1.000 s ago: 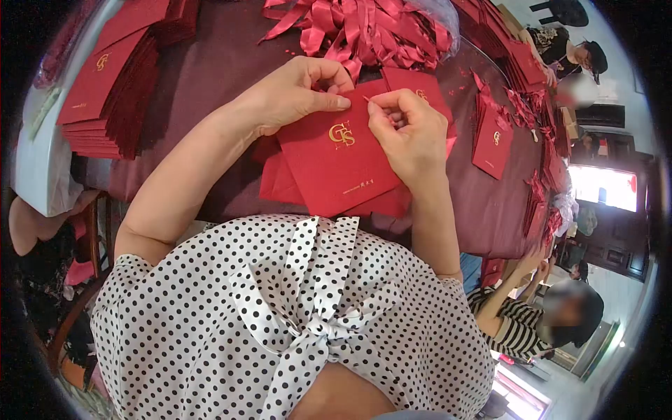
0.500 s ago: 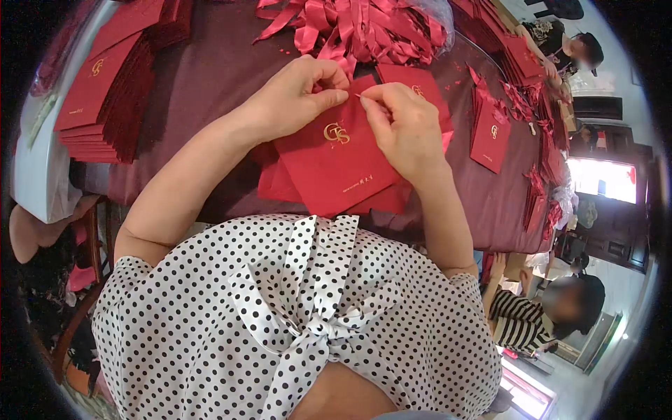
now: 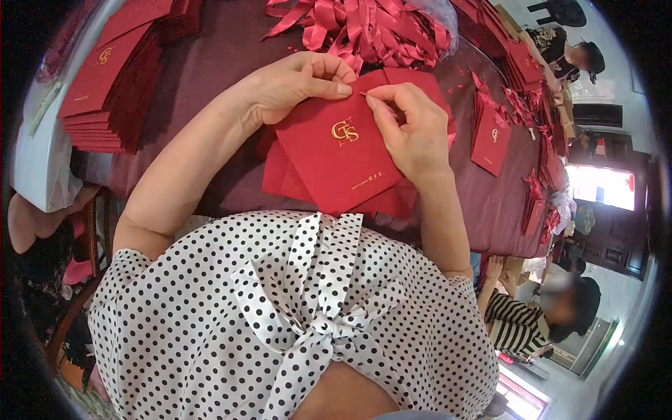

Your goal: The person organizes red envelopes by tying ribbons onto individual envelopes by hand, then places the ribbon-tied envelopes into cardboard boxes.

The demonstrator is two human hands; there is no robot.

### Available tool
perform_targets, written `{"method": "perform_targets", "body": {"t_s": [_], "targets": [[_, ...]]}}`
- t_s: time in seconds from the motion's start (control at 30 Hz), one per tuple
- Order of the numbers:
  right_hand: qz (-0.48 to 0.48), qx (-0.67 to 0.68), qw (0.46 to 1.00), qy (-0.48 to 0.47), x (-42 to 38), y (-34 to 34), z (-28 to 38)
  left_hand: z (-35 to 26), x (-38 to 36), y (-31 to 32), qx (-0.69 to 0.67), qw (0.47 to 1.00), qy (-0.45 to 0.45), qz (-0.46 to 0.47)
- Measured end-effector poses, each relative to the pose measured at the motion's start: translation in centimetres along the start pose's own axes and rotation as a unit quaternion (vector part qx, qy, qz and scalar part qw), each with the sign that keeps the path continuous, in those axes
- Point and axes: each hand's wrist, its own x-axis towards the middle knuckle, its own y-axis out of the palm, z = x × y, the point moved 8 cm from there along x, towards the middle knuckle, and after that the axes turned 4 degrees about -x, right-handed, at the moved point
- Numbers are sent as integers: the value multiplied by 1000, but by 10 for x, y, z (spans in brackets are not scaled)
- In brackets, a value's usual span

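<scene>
A red card with a gold monogram [image 3: 339,157] lies slanted over other red pieces on the dark red cloth, its top edge between my hands. My left hand [image 3: 301,85] is at its upper left corner, thumb and forefinger pinched at the edge. Across from it, my right hand [image 3: 413,126] has thumb and forefinger pressed together at the upper right edge, with a tiny tip of something showing between them. What either pinch holds is too small to name. Just beyond the hands is a heap of shiny red ribbons [image 3: 371,31].
Stacks of red cards [image 3: 105,84] stand at the left beside a white box [image 3: 45,154]. At the right lie ribboned red cards [image 3: 490,136] and more bundles along the table edge. One person in a striped top [image 3: 518,322] and another in a black cap [image 3: 560,52] are at the right.
Both hands stay close together at the card's top edge, with only slight finger movement. The whole view has shifted a little.
</scene>
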Motion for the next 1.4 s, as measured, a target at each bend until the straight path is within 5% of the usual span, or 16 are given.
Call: {"method": "perform_targets", "body": {"t_s": [0.63, 0.93, 1.03, 1.1, 1.17, 1.23, 1.33, 1.4], "targets": [[35, 21, 996, 79, -1, 6, -6, 2, 1, 3, 48, 999, 0, -10], [89, -208, 969, -99, -4, 29, 14, -8, -1, 5, 238, 966, 73, -70], [43, -115, 988, -91, 0, 22, 8, -14, -3, 6, 220, 969, 88, -66], [126, 108, 968, 187, 0, 28, -31, -17, -4, 8, 213, 971, 94, -57], [126, 124, 966, 189, -2, 29, -34, -15, -4, 10, 205, 975, 78, -40], [92, 28, 993, 70, 4, 19, -14, -19, -6, 10, 217, 973, 73, -36], [150, 194, 957, 153, 2, 24, -20, -22, -9, 16, 223, 973, 61, -18], [162, 157, 967, 120, 1, 24, -15, -21, -9, 18, 218, 975, 52, -6]]}}
